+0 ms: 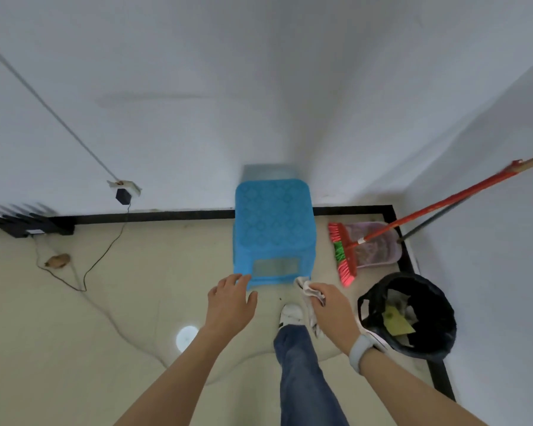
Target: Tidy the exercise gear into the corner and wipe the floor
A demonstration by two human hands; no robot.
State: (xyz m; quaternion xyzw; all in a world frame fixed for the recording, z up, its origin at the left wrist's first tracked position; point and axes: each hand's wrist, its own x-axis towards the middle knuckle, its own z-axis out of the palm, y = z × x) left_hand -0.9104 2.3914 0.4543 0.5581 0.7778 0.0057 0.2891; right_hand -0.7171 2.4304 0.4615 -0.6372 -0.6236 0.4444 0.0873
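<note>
A blue plastic stool (274, 229) stands against the white wall near the room's corner. My left hand (230, 299) reaches toward its near lower left edge with fingers spread and relaxed, the fingertips at or just short of the plastic. My right hand (330, 305) grips a crumpled white cloth (309, 298) just below the stool's near right corner. The beige floor (120, 318) spreads out below. My leg in jeans and a white shoe (291, 313) stand between my hands.
A red broom (345, 256) and a pink dustpan (377, 247) lean in the corner at the right. A black-lined waste bin (413, 315) stands near the right wall. At the left, a black device (31, 226), cables (105, 253) and a brown scrap (57, 260) lie by the skirting.
</note>
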